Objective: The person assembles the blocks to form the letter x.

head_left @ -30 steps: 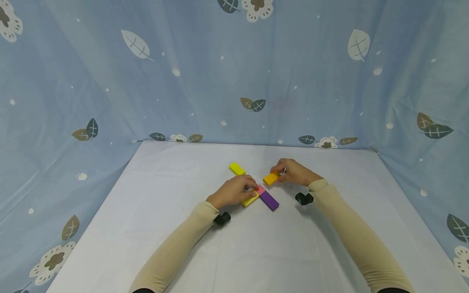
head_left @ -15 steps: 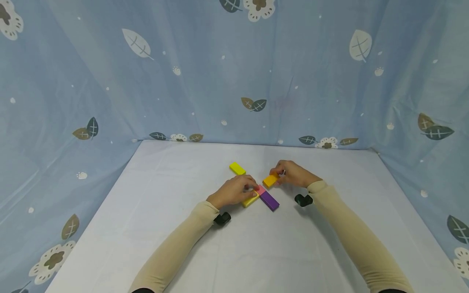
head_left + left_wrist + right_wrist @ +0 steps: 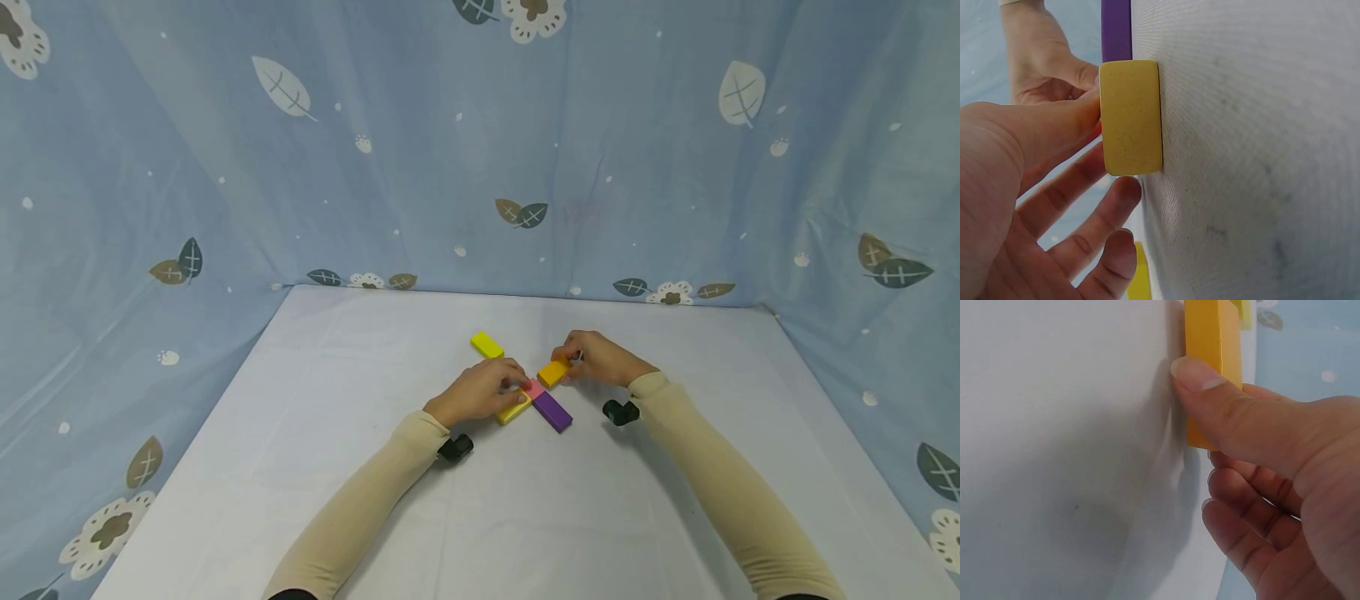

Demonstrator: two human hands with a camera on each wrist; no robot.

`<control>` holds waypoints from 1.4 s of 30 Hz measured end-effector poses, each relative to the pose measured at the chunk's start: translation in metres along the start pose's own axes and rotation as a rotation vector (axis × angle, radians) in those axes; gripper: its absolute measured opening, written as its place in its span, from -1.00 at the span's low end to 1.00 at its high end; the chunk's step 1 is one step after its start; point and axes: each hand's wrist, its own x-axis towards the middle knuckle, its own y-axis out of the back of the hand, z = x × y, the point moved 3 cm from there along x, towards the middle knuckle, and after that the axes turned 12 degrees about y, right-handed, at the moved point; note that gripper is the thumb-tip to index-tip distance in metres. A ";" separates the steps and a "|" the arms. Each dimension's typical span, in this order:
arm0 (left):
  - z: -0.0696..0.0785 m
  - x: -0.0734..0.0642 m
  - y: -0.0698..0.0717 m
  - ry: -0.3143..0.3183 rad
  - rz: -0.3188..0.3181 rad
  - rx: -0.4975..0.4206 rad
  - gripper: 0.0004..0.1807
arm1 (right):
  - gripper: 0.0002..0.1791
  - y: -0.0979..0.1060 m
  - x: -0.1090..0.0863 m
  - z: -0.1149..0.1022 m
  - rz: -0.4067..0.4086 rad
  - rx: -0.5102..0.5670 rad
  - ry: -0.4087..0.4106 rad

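My left hand point(image 3: 478, 392) lies over the middle of a group of small rectangular blocks. Its thumb and fingers hold the pale yellow block point(image 3: 1132, 119), which rests flat on the white cloth. The fingertips reach a pink block point(image 3: 536, 388), partly hidden beneath them. A purple block point(image 3: 552, 412) extends from the pink one toward the front right. In my right hand point(image 3: 603, 357), an orange-yellow block point(image 3: 1204, 337) is pinched between thumb and fingers, low over the cloth and just behind the pink block. A bright yellow block point(image 3: 487, 344) lies beyond the left hand.
White cloth point(image 3: 525, 517) covers the table. Blue patterned curtain point(image 3: 420, 167) surrounds its back and sides. Dark wrist cameras point(image 3: 621, 412) hang under both sleeves, close to the cloth.
My right hand has brought the orange-yellow block slightly nearer to the pink block. The left hand and the other blocks stay in place.
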 end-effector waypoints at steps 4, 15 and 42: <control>0.000 0.000 0.000 0.003 -0.002 0.002 -0.72 | -0.66 -0.002 0.001 0.001 -0.006 0.004 -0.004; 0.002 -0.002 0.000 0.002 -0.016 -0.007 -0.75 | -0.68 -0.006 0.001 0.002 -0.018 0.001 -0.008; 0.002 -0.001 0.002 0.015 -0.009 -0.005 -0.74 | -0.65 -0.004 0.004 0.002 -0.050 -0.015 -0.016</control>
